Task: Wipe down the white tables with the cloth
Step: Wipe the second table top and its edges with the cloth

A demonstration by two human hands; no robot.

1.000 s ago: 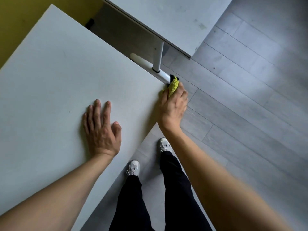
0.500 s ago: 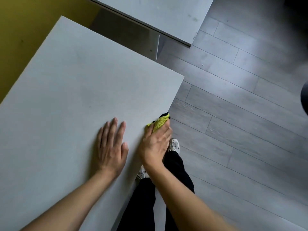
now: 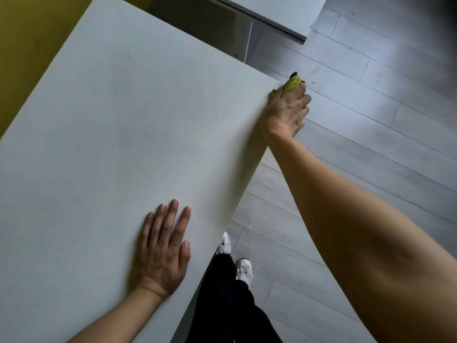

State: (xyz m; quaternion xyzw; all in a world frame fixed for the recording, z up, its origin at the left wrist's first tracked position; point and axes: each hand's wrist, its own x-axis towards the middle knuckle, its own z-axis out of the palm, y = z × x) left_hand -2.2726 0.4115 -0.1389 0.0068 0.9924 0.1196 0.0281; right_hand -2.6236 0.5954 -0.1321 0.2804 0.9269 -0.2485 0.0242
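A large white table [image 3: 118, 134] fills the left and middle of the view. My right hand [image 3: 285, 113] grips a yellow-green cloth [image 3: 291, 84] at the table's far right corner, pressed against the edge there. Most of the cloth is hidden under my fingers. My left hand [image 3: 164, 251] lies flat on the tabletop near the near right edge, fingers spread, holding nothing.
A second white table [image 3: 284, 13] stands beyond the first, at the top of the view, with a white leg [image 3: 243, 43] below it. A yellow wall [image 3: 29, 33] runs along the left. Grey plank floor [image 3: 371, 107] lies to the right. My legs and white shoes [image 3: 243, 269] stand beside the table edge.
My right hand has slid the cloth along the table's right edge, away from me, up to the far corner. My left hand stays flat on the tabletop.
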